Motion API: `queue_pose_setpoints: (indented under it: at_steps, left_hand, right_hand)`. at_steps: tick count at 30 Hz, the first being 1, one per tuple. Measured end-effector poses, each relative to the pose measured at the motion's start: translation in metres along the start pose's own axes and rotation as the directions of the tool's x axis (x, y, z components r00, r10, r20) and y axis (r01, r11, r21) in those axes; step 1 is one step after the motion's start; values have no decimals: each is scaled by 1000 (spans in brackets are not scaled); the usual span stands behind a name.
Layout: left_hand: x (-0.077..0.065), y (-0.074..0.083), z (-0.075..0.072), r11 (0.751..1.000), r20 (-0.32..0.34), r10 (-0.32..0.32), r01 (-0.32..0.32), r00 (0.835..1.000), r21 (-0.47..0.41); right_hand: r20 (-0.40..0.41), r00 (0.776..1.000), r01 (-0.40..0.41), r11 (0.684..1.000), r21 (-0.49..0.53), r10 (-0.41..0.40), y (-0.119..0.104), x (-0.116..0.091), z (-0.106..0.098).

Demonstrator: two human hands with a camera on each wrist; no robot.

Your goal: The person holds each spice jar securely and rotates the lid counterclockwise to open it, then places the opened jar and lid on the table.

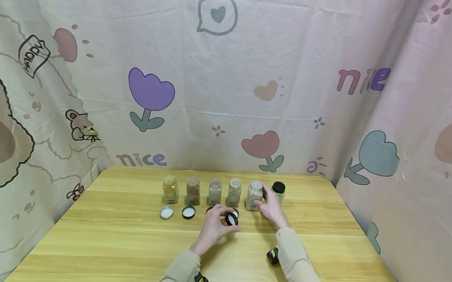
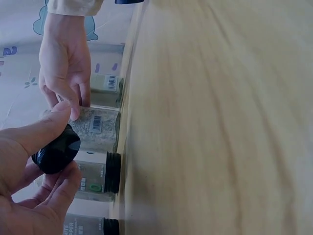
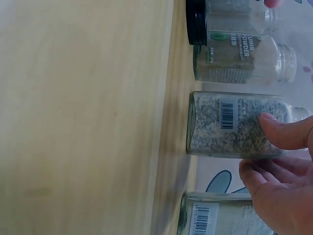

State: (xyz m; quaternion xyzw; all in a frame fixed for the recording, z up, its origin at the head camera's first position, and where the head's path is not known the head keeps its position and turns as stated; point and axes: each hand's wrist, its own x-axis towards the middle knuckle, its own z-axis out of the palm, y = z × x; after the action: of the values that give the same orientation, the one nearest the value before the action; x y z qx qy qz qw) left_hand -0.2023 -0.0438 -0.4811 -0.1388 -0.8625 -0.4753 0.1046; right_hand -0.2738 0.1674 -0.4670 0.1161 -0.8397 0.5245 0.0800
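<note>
My left hand pinches a black screw lid between thumb and fingers, its pale inner side showing in the head view. In the left wrist view the same lid shows its dark outside. My right hand grips a glass spice jar, fifth from the left in a row. Seen from the right wrist, the jar holds speckled grey-white grains and carries a barcode label; the thumb lies on one face and the fingers are round the side. This jar stands upright on the table.
To its left stand several lidless jars, among them a yellow one and a brown one. Removed lids, such as a black-rimmed one, lie in front of them. A black-capped jar is at the right end. A printed cloth hangs behind the table.
</note>
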Motion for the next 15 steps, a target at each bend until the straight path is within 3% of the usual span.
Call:
queue_pose_setpoints:
  at_steps: [5, 10, 15]
  left_hand:
    - [3, 0, 4, 1000, 9, -8, 7, 1000, 20]
    - [10, 1, 10, 997, 6, 77, -77, 997, 7]
    - [17, 2, 16, 996, 6, 80, -80, 997, 31]
  right_hand:
    - [-31, 1000, -5, 1000, -18, 4, 1, 3, 2]
    - [-59, 998, -13, 999, -29, 11, 1, 4, 4]
    - [-80, 997, -24, 999, -35, 22, -1, 3, 5]
